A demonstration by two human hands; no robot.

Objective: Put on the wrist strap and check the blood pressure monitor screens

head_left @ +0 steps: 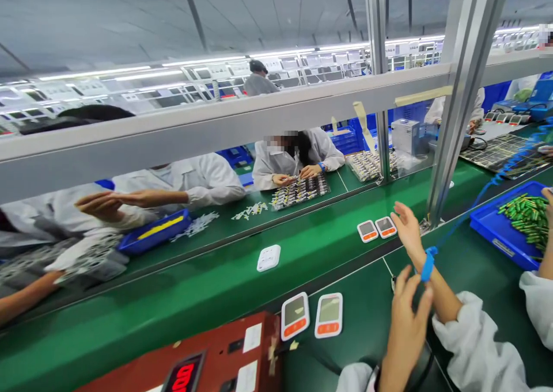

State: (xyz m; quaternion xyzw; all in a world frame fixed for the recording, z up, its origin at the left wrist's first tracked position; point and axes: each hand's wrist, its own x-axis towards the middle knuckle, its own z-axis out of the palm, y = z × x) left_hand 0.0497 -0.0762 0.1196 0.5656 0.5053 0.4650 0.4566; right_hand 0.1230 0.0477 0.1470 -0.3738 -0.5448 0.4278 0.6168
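Currently in hand: the blue wrist strap is circling the person's right wrist at lower right of the frame, its coiled blue cord trailing off to the upper right.
Left hand: it is rising from the bottom edge, its grip half curled around the right forearm, with fingertips touching just below the strap; whether they are pinching it cannot be told.
Right hand: it is hovering above the green bench, its grip spread and holding nothing.
Handling: the strap is looking light, soft and elastic, and is best taken at its edge rather than by the springy cord.
Nearby: two white meters are lying at lower centre; a blue tray of green cylinders is sitting at right, a co-worker's sleeve beside it.
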